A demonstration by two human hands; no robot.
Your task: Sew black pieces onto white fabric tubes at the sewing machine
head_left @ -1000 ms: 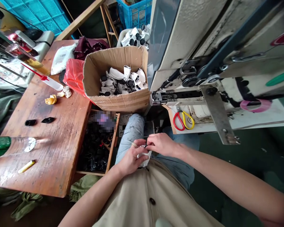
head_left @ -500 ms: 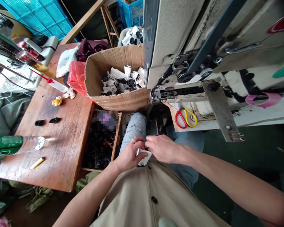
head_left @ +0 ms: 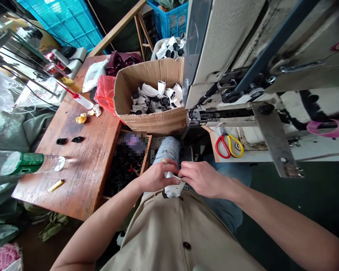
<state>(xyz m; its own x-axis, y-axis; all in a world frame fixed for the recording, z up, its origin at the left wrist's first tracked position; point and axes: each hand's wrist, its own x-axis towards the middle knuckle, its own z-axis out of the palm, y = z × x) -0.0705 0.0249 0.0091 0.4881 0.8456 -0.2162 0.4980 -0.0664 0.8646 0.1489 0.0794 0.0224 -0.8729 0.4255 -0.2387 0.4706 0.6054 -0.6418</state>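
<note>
In front of my lap, both hands hold a small white fabric piece with a black edge (head_left: 175, 187). My left hand (head_left: 158, 175) has its thumb across the front of the piece and its fingers bent behind the top edge. My right hand (head_left: 199, 178) pinches the upper right corner, its fingertips close to those of the left. Whatever lies between the fingertips is hidden. Similar white and black pieces (head_left: 149, 90) fill a cardboard box (head_left: 155, 124) beyond my knees.
To the left stands a wooden table (head_left: 81, 169) with a plastic bottle (head_left: 31, 163), a yellow lighter (head_left: 55, 185) and two black bits. An open drawer (head_left: 147, 152) holds dark parts. At right is a sewing machine (head_left: 222, 49), with red and yellow handled scissors (head_left: 229, 146) on its bed.
The view has shifted, so the surroundings sit further right. More of the white piece shows below my fingers. Both hands keep their hold on it.
</note>
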